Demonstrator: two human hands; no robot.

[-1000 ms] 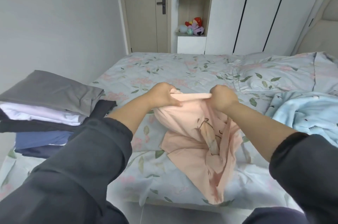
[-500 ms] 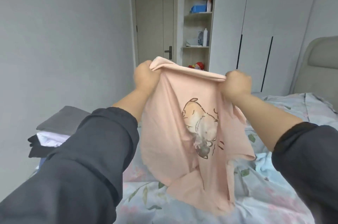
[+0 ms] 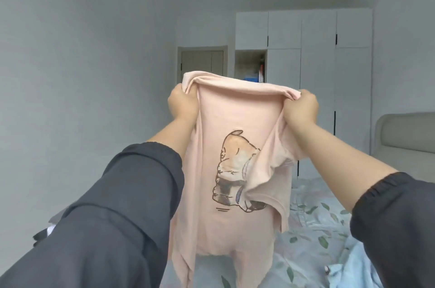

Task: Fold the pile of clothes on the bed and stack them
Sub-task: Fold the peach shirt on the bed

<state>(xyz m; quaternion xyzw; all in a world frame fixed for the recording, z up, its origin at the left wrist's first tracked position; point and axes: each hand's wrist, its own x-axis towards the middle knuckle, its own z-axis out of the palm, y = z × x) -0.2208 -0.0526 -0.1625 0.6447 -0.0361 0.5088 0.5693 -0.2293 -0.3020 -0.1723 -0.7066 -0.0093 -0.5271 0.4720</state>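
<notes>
Above the bed [image 3: 313, 224], raised well into the air, the pink T-shirt [image 3: 226, 123] hangs lengthwise from its upper edge, with the cartoon print facing the person. The left grip [image 3: 182, 105] is clenched round one corner of that edge, cloth bunched over the knuckles. The right grip [image 3: 301, 109] is clenched round the other corner, and the edge sags a little between them. On the right-grip side a short sleeve flops across part of the print. The shirt's lower end runs out of view toward the bed, so I cannot tell whether it touches the sheet.

This looks like the shake-out step: the garment is opened but not yet folded. Next, I judge, it should be lowered flat onto the bed's sheet. Both grips should be wide apart so the cloth lands smooth and the loose sleeve can be turned in before folding starts.

At the bed's left side a sliver of the folded stack [image 3: 49, 229] shows behind the dark sleeve, and this shirt probably ends up there. On the bed's near right part lies a light blue garment [image 3: 353, 264], seemingly unfolded.
</notes>
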